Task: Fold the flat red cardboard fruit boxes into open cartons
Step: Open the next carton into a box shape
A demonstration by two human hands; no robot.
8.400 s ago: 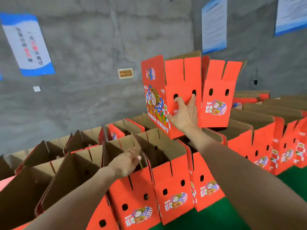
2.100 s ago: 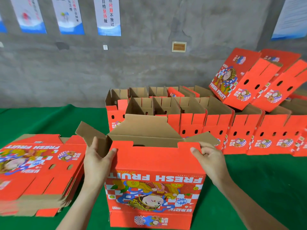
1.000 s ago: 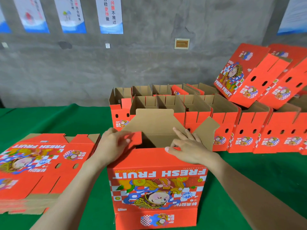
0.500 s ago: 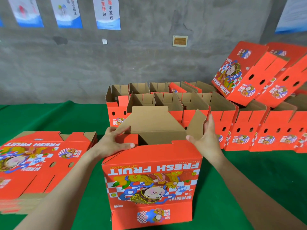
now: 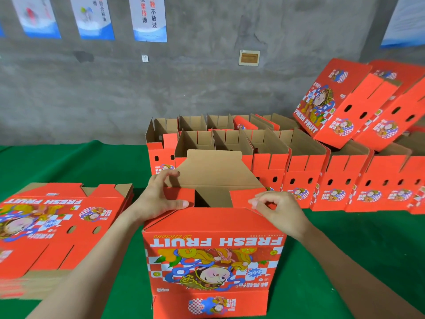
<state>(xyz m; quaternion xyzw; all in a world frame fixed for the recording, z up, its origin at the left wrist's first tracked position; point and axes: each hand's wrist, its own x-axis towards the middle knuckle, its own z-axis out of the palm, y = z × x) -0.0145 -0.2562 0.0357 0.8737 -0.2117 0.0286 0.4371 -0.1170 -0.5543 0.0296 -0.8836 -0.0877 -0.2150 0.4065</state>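
We stand at a table covered in green cloth (image 5: 69,162), with the red box (image 5: 213,249) upright right in front of us, its "FRESH FRUIT" print upside down from where we look. Our left hand (image 5: 161,199) grips the left flap (image 5: 181,195), thumb laid along its near edge and fingers curled over its far side. Our right hand (image 5: 278,212) pinches the right flap (image 5: 243,198) between curled fingers and thumb. Both red flaps lie folded inward over the opening, with a dark gap between them, and the brown far flap (image 5: 213,171) rises behind them. Just beyond that flap, almost touching the box, stand rows of open cartons (image 5: 305,171), packed side by side and running off to the right. Two tilted cartons (image 5: 333,102) lean on top of those rows at the far right. On our left, just beside the left forearm, a stack of flat boxes (image 5: 53,226) lies printed side up on the cloth. Behind everything is a grey wall (image 5: 195,84) with posters (image 5: 149,17) and a small plaque (image 5: 249,57).
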